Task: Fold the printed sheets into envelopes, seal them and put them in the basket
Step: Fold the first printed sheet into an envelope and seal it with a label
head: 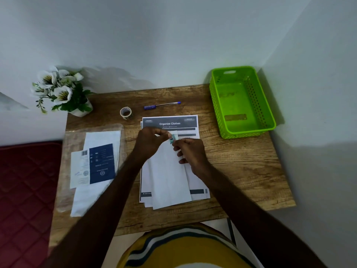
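A long white envelope (169, 176) lies lengthwise on a stack of printed sheets (171, 122) headed "Organize Clothes" in the middle of the wooden table. At the envelope's far end my left hand (149, 141) and my right hand (190, 153) meet. Both pinch a small bluish stamp-like sticker (173, 138) between their fingertips, just above the envelope's top edge. The green plastic basket (249, 130) stands at the table's far right corner with nothing loose inside.
A roll of tape (126, 112) and a blue pen (161, 105) lie behind the sheets. A clear pack of white envelopes (96, 167) with a dark blue label lies at the left. A white flower pot (63, 91) sits at the far left corner. Walls close in behind and at the right.
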{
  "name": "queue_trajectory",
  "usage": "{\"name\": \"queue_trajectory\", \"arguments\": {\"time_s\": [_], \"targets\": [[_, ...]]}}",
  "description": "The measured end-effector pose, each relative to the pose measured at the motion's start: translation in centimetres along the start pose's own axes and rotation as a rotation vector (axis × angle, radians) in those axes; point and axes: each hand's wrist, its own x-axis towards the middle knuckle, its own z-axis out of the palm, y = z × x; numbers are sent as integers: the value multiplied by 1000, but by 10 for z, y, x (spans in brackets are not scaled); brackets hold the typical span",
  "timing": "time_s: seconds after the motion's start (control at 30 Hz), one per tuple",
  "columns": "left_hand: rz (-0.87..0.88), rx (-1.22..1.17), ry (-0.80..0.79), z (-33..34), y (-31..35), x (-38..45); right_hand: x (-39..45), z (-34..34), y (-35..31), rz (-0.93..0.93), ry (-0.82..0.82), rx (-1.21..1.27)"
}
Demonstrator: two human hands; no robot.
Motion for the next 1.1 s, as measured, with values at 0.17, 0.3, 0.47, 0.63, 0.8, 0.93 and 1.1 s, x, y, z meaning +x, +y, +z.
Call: {"name": "queue_trajectory", "arguments": {"time_s": [0.17, 0.3, 0.47, 0.63, 0.8, 0.93, 1.1], "targets": [[168, 255, 2, 3, 6, 17, 11, 5, -3, 7, 72, -67], [162, 318, -49, 7, 2, 30, 20, 11, -8, 15, 115, -93], [134, 310, -65, 14, -9, 33, 26, 16, -3, 41, 142, -153], [166, 344, -18, 19, -12, 32, 29, 17, -3, 32, 176, -152], [244, 378, 26, 21, -13, 27, 30, 19, -2, 33, 204, -156], [269, 401, 38, 22, -12, 26, 30, 19, -3, 3, 224, -162], [242, 415, 56, 24, -9, 26, 31, 18, -6, 4, 227, -196]]}}
